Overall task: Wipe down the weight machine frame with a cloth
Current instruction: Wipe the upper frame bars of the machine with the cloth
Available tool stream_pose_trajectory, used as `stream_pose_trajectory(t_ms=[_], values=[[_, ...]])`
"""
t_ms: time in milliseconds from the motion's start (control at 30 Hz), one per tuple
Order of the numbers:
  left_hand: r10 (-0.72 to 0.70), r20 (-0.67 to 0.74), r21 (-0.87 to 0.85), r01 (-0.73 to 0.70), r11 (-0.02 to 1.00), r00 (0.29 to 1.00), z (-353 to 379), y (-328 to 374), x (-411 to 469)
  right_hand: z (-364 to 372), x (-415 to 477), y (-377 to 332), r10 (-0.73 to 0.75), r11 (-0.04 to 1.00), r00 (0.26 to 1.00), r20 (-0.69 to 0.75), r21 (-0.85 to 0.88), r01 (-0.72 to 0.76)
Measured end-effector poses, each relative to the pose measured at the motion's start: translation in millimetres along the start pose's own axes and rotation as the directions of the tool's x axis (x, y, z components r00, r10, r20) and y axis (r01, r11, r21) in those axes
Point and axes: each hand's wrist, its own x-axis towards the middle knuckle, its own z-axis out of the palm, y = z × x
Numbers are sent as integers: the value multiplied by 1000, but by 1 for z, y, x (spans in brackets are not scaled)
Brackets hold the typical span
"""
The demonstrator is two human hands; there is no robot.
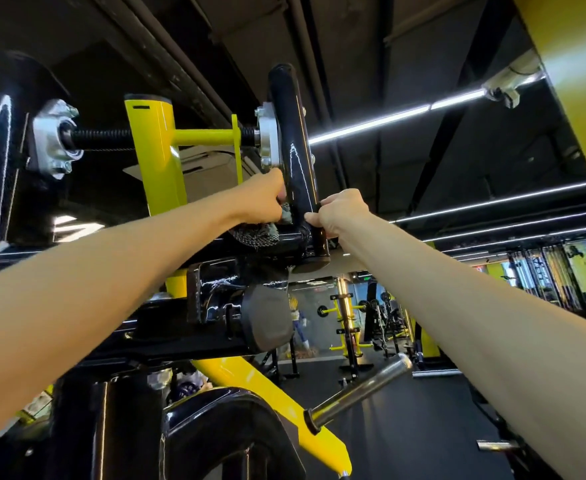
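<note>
A: High on the machine, at the foot of the black upright tube (296, 150), both arms are stretched upward. Why is the cloth (257, 233) bunched there?

B: It is gripped by the left hand (262, 202), whose fingers are curled round it, and it is pressed into the corner where the tube is joined to the black crossbar (284, 245). Such a joint is probably better reached with a wad than with a flat sheet, so the bunching is judged to be deliberate.

A: And how is the right hand (341, 211) placed?

B: It is set against the opposite, right edge of the same tube, with the fingers curled. Something dark is seen at the fingertips, but it cannot be told whether an end of the cloth is pinched there or the tube is merely being steadied.

A: So the hands are kept apart?

B: Yes. They are separated by the tube, and neither is touched by the other.

A: Where is the cloth found relative to them?

B: Most of it is held under the left hand, hanging below the palm onto the crossbar and touching the tube's left side. As far as can be seen, it is parted from the right hand by the tube itself. The yellow post (156, 150) and the silver bearing block (269, 136), to the left and above, are not touched by it.
</note>
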Motion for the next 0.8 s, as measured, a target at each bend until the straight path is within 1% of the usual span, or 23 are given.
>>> stream_pose_trajectory(t_ms=[67,167,267,333,367,500,533,600,667,700,767,800], values=[[-79,14,-24,80,997,997,4,-3,5,0,2,-3,21,1000,1000,17,12,-21],[-106,1,-99,105,989,994,7,-9,6,-1,5,-5,59,998,998,24,17,-59],[-82,-54,-154,73,985,995,4,-9,-2,1,5,-9,97,995,995,15,1,-98],[-34,-74,-134,24,991,997,-1,-4,-8,2,3,-12,150,988,988,26,24,-151],[-4,-74,-116,-5,993,997,-3,-1,-10,1,0,-12,155,987,987,37,43,-156],[80,-57,-78,-84,993,995,-7,11,-18,-1,0,-10,88,996,993,81,-32,-85],[89,-59,-77,-93,993,994,-8,13,-19,-2,-2,-11,93,994,994,60,-59,-90],[80,-66,-161,-89,983,995,-8,15,-27,-4,-9,-12,105,991,994,10,-83,-104],[72,-118,-229,-97,969,990,-7,14,-35,-5,-15,-10,65,991,996,-54,-113,-71],[65,-172,-241,-106,965,983,-6,13,-39,-6,-21,-7,15,990,995,-99,-140,-29],[-1,-269,-281,-77,957,963,-8,2,-46,-8,-31,0,-65,969,990,-126,-246,32],[-49,-280,-296,-37,955,959,-11,-6,-46,-9,-34,3,-97,958,988,-121,-280,60]])
